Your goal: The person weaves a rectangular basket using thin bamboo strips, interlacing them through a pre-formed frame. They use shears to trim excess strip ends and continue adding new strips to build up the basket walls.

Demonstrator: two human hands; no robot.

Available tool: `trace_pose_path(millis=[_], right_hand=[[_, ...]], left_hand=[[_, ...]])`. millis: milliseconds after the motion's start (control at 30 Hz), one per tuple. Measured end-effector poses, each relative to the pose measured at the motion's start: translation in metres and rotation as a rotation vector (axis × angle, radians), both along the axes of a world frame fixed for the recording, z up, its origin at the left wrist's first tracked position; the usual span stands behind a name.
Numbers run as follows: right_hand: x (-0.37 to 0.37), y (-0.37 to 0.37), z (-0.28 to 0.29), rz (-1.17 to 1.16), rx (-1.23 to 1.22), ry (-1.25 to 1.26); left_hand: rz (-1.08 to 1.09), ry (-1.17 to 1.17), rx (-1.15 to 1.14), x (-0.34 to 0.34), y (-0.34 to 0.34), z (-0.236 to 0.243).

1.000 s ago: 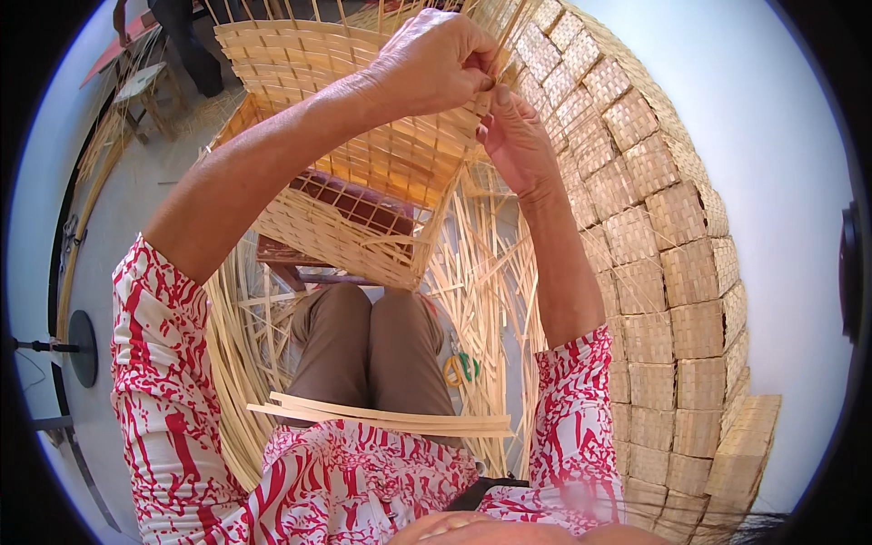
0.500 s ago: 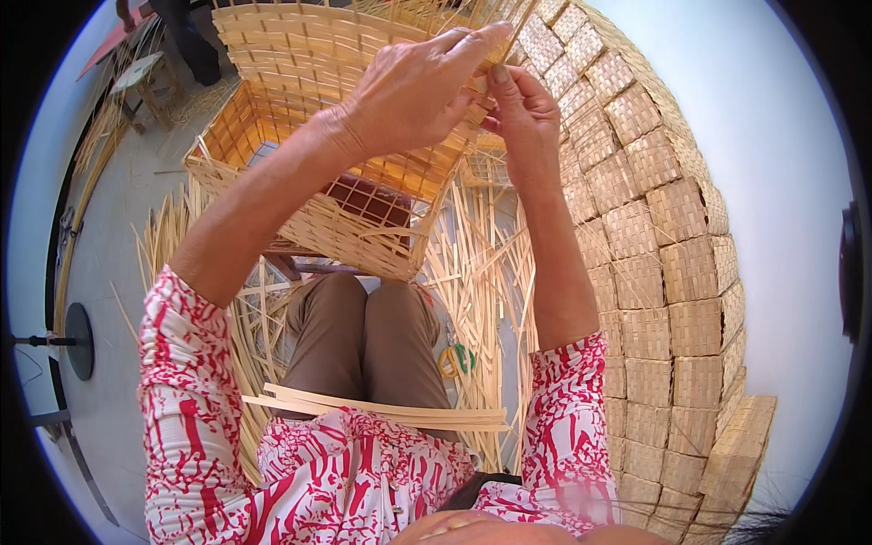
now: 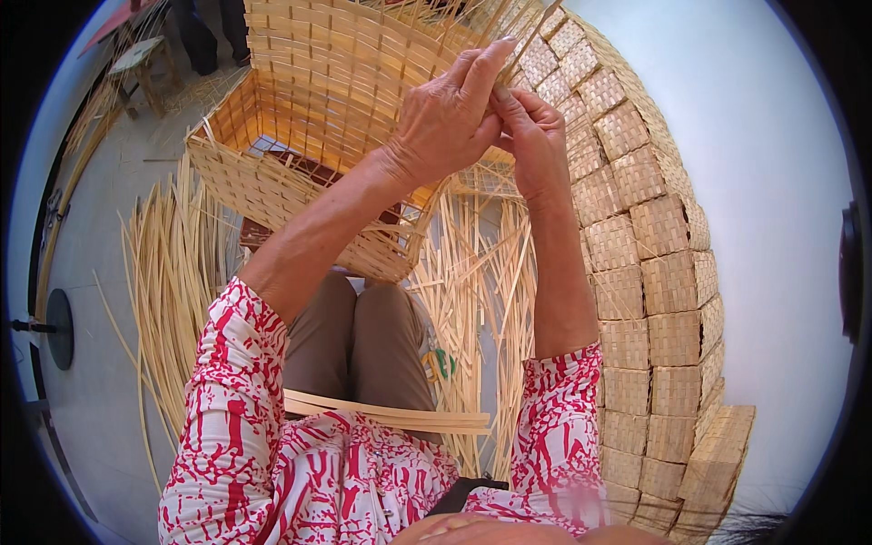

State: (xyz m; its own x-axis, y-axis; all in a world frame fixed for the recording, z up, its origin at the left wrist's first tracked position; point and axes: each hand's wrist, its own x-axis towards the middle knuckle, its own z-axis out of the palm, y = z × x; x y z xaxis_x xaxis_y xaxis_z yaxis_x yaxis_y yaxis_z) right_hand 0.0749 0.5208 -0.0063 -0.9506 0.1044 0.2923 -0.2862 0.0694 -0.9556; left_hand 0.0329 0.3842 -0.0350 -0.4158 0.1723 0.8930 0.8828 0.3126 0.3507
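Note:
A large, partly woven basket of pale bamboo strips [image 3: 318, 77] tilts above my knees, with loose strip ends standing up along its upper edge. My left hand [image 3: 447, 113] is closed at the basket's right corner, index finger stretched along an upright bamboo strip [image 3: 534, 34]. Right against it, my right hand [image 3: 538, 145] pinches between thumb and fingers at the same corner. The hands hide most of what they grip; it appears to be the strip that rises between them. Across my lap lie several flat bamboo strips [image 3: 391, 415].
Stacked woven baskets [image 3: 627, 241] line the right side, beside a white wall. Loose bamboo strips [image 3: 463, 300] cover the floor, with another heap [image 3: 168, 272] at left. Scissors with green and yellow handles [image 3: 440, 364] lie by my knee. A stool [image 3: 138, 59] and a person's legs [image 3: 204, 36] are at far left.
My left hand has moved right and slightly down, closing up against my right hand. The basket and surroundings have shifted a little in view. A person's legs at far left show more.

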Motion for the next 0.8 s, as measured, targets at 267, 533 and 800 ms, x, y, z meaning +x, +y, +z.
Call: trace_pose_path(millis=[267,533,800], right_hand=[[-0.001,-0.001,0.0,-0.045,0.037,0.03],[-0.012,-0.007,-0.019,-0.061,0.045,0.382],[-0.015,-0.011,-0.018,-0.331,0.354,0.581]], left_hand=[[-0.142,0.025,-0.059,-0.009,-0.01,-0.006],[-0.209,0.112,-0.102,-0.011,-0.022,0.0],[-0.237,0.079,-0.121,-0.01,-0.024,0.011]])
